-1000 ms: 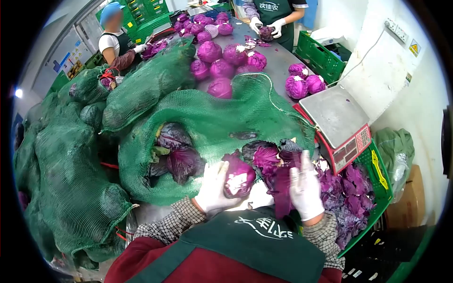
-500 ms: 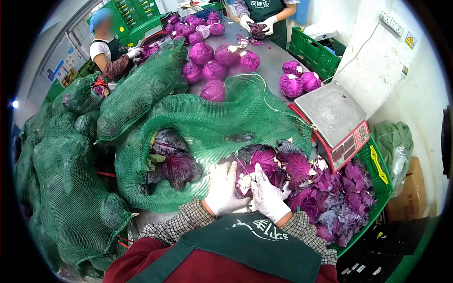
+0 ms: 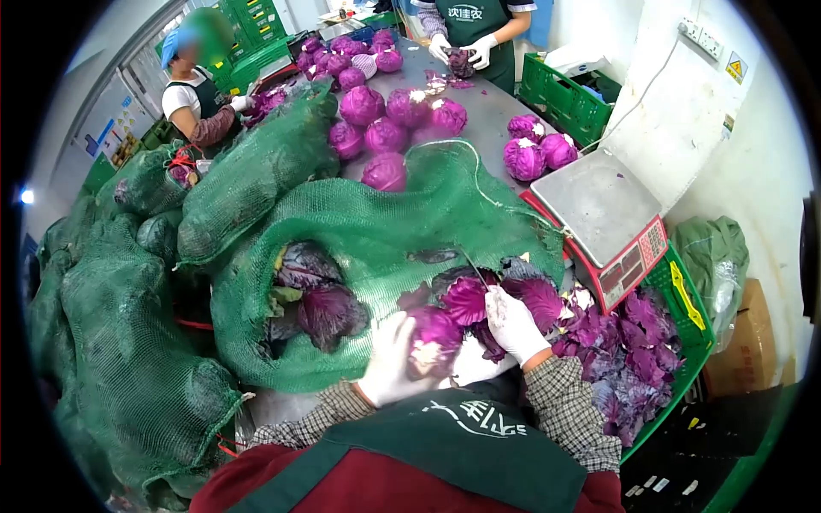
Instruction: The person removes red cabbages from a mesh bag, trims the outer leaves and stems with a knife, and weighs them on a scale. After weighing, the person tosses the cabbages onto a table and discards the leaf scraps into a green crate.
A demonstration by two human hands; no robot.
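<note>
My left hand, in a white glove, grips a red cabbage from its left side, the pale cut stem facing me. My right hand, also gloved, is closed around a knife whose thin blade points up and to the left. The knife stands apart from the cabbage, and its handle is hidden in the glove. Just beyond both hands lie loose purple leaves. Left of my left hand, dark untrimmed cabbages sit in the mouth of a green mesh sack.
Purple trimmings fill a green crate at my right. A red scale stands behind it. Trimmed cabbages sit farther up the table. Full mesh sacks are piled left. Two co-workers handle cabbages at the far side.
My right hand has moved away from the cabbage, up and to the right, with the knife. The cabbage, in my left hand, now shows more of its purple side.
</note>
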